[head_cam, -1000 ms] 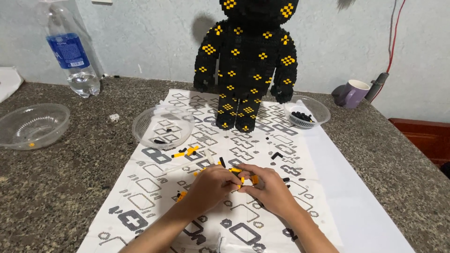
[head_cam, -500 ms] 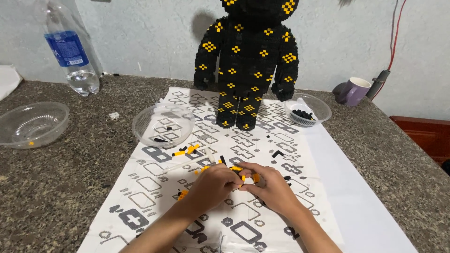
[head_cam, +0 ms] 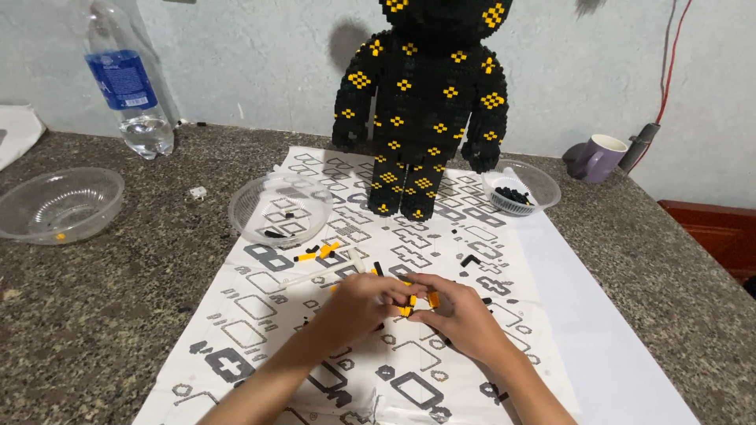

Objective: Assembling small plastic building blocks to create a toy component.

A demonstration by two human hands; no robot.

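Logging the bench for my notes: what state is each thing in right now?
Left hand: pinching yellow bricks.
Right hand: pinching the same bricks.
Yellow bricks: held between both hands.
Block figure: standing upright.
Water bottle: upright, nearly empty.
Right bowl: holds black pieces.
Purple mug: upright.

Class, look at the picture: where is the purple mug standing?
The purple mug stands at the far right of the counter, near the wall, just right of the clear bowl of black pieces.

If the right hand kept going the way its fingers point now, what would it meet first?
The right hand points leftward at the left hand; they already meet around small yellow bricks, so it would meet that hand first.
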